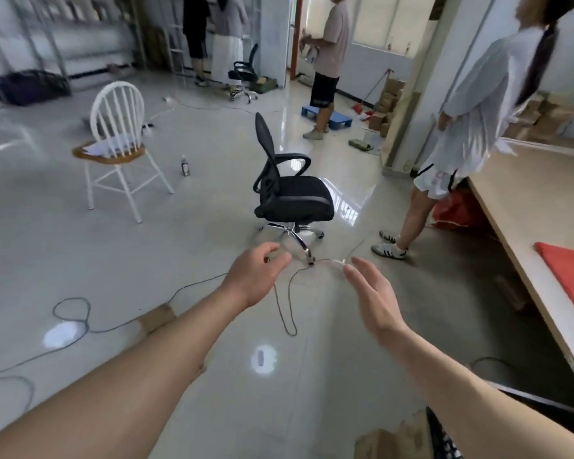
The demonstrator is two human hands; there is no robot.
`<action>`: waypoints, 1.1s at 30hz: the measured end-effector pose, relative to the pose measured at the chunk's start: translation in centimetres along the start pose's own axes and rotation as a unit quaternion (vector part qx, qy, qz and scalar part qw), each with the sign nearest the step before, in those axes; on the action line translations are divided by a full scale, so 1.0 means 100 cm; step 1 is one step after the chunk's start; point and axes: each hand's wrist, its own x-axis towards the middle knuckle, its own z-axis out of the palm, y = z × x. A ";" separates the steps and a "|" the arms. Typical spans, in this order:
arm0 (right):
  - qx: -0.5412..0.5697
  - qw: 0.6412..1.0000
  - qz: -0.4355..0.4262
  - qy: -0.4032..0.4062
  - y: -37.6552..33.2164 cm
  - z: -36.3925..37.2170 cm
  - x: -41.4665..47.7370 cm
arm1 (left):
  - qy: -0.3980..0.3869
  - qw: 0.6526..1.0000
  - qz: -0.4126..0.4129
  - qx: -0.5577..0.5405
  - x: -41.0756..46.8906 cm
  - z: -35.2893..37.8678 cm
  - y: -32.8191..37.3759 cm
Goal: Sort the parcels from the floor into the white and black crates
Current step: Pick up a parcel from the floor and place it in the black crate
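Glossy tiled floor (146, 243), cables trailing across it. Pale wooden worktop (527, 200) along the right side, carrying a red sheet (570, 276). Black office chair (292, 193) mid-floor, with a white spindle-back chair (120, 134) to its left. Cardboard parcel (385, 440) at the bottom edge, just beside the black crate (439, 438). Hands apart, both empty, held out over the floor: left hand (256, 276) loosely curled, right hand (375, 299) flat with straight fingers.

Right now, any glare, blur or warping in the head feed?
Head view: window glare whitens the glossy grey floor beyond the black office chair; motion blur smears the metal shelving top left; wide-angle distortion leans the white square pillar at right.
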 end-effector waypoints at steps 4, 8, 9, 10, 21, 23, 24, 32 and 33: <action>0.007 0.999 -0.011 -0.052 -0.026 0.063 -0.010 | 0.050 0.998 -0.032 -0.013 -0.025 -0.057 -0.045; -0.007 0.995 -0.015 -0.096 -0.051 0.135 -0.024 | 0.088 0.993 -0.070 -0.017 -0.052 -0.119 -0.093; -0.004 0.994 -0.013 -0.106 -0.056 0.153 -0.028 | 0.097 0.992 -0.080 -0.020 -0.059 -0.134 -0.105; -0.001 0.994 -0.012 -0.113 -0.061 0.171 -0.033 | 0.104 0.990 -0.088 -0.027 -0.066 -0.148 -0.117; -0.010 0.983 -0.035 -0.178 -0.102 0.327 -0.052 | 0.177 0.972 -0.146 -0.059 -0.111 -0.278 -0.239; -0.017 0.980 -0.035 -0.193 -0.105 0.348 -0.052 | 0.187 0.967 -0.155 -0.070 -0.116 -0.293 -0.252; -0.019 0.979 -0.035 -0.199 -0.106 0.358 -0.051 | 0.191 0.966 -0.159 -0.075 -0.116 -0.299 -0.259; -0.048 0.970 -0.027 -0.236 -0.104 0.420 -0.032 | 0.212 0.952 -0.199 -0.096 -0.105 -0.321 -0.321; -0.048 0.969 -0.027 -0.241 -0.103 0.427 -0.027 | 0.214 0.949 -0.208 -0.098 -0.102 -0.324 -0.327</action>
